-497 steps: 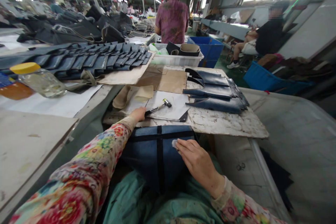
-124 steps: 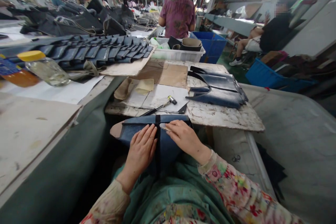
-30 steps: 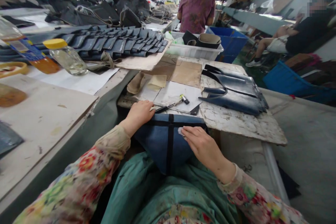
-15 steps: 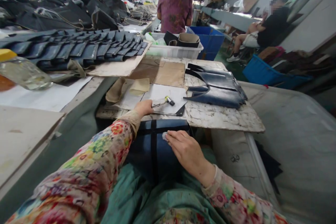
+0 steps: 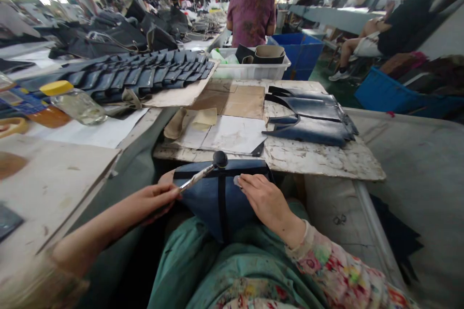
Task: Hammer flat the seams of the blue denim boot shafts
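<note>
A blue leather piece [image 5: 210, 195] with a black strip down its middle lies over my lap, against the worn board's [image 5: 319, 161] front edge. My left hand [image 5: 154, 200] is closed round the handle of a small hammer [image 5: 205, 171], whose round head hovers over the top of the strip. My right hand [image 5: 264, 200] rests on the piece's right side, fingers curled, with a small pale lump under the fingertips.
On the board lie white and brown sheets [image 5: 235, 133] and a stack of dark blue cut pieces [image 5: 311, 120]. To the left stand a yellow-capped jar [image 5: 74, 104] and rows of dark pieces [image 5: 145, 75]. A white bin [image 5: 253, 67], blue crates and other people are behind.
My left hand has lifted the hammer off the white sheet and pulled it back over the blue piece. My right hand has stayed on the piece.
</note>
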The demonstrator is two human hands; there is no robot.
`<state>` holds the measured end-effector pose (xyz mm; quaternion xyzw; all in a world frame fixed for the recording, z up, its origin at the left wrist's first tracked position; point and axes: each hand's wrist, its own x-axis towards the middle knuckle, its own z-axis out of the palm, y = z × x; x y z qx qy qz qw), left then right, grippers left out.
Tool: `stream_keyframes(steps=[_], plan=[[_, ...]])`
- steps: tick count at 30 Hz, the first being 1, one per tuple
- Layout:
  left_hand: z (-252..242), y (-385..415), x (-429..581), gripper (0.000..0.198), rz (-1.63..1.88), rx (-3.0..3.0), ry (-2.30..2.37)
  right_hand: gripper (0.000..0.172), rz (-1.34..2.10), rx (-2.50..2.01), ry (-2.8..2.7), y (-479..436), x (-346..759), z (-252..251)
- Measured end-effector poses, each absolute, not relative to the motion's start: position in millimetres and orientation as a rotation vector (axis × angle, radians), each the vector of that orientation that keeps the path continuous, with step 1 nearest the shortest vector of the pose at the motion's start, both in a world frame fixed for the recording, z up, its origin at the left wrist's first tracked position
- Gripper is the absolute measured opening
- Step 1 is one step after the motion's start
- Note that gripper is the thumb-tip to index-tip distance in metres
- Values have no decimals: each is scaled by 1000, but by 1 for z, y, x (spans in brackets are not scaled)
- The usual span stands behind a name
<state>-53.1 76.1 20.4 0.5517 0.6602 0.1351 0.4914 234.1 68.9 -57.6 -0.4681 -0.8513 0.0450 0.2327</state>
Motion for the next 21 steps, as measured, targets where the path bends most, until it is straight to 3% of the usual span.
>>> stream_keyframes(steps=[3, 9, 15, 21], plan=[[14, 43, -48, 61, 265, 1105, 1583, 33, 114, -1288, -2330, 62, 238, -58], [19, 28, -34, 59, 718, 1119, 1712, 34, 127, -1280, -2299, 52, 246, -60], [-7, 39, -27, 50, 468, 1400, 1616, 34, 130, -1299, -2280, 50, 247, -62], [-3, 32, -31, 53, 567, 1394, 1664, 35, 152, -1294, -2256, 50, 250, -62]])
